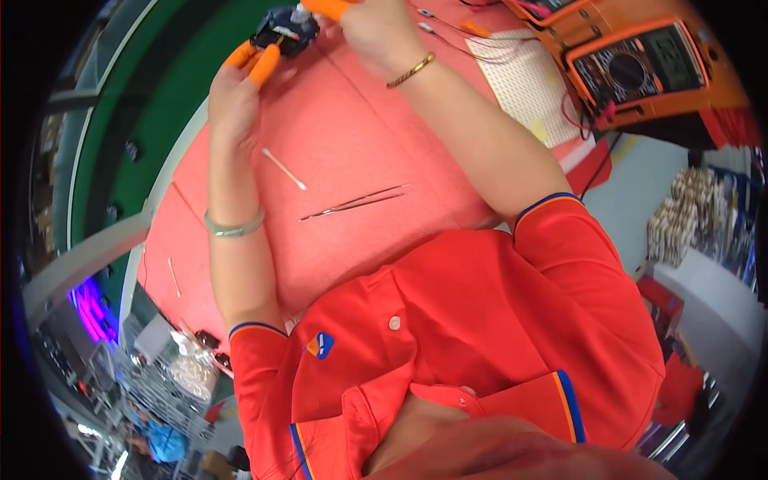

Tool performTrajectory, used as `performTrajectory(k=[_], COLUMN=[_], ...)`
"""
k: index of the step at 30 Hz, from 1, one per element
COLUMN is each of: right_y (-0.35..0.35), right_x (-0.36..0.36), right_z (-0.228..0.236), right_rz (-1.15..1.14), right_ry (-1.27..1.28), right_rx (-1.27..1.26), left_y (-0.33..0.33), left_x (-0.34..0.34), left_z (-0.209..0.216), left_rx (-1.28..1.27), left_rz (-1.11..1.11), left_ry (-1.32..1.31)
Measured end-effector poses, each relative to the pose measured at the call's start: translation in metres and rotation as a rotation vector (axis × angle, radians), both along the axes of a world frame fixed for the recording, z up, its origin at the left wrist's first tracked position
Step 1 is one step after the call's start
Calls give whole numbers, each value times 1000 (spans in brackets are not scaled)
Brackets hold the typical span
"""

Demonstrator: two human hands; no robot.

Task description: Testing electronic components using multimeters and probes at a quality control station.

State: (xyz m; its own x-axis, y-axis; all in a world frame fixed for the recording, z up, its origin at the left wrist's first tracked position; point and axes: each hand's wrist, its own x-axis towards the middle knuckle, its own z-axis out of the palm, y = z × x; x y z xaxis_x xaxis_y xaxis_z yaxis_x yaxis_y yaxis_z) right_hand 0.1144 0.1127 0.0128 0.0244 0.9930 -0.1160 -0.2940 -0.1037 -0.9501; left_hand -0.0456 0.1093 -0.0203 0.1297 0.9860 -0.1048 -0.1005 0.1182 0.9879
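Near the top edge, my left hand [236, 100], with orange finger cots on its fingertips, grips a small dark device [286, 30] with a black and blue-grey casing. My right hand [378, 36] is partly cut off by the top edge. Its orange-covered fingers are pressed together beside the device, and a small whitish tip shows there; what they hold I cannot make out. Closer to me on the pink table cover [360, 144] lie a cotton swab [284, 169] and a pair of metal tweezers [354, 203].
An orange multimeter [628, 70] stands at the far right, beside a cream perforated board [524, 84] and thin test leads [460, 40]. Another swab [174, 277] lies at the left table edge. Beyond it runs a green conveyor belt [152, 104] carrying small dark items.
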Motion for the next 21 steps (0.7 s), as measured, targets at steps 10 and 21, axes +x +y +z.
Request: performTrajectory(k=[10,21], right_y=[-84,-156], right_x=[94,188], right_z=[-43,-35], right_rz=[114,171], right_ry=[-569,-1395], right_rx=[-46,374], left_y=[-69,-115], left_x=[-2,40], left_z=[8,6], left_rx=[-79,-79], left_rz=[-140,-196], left_ry=[157,62])
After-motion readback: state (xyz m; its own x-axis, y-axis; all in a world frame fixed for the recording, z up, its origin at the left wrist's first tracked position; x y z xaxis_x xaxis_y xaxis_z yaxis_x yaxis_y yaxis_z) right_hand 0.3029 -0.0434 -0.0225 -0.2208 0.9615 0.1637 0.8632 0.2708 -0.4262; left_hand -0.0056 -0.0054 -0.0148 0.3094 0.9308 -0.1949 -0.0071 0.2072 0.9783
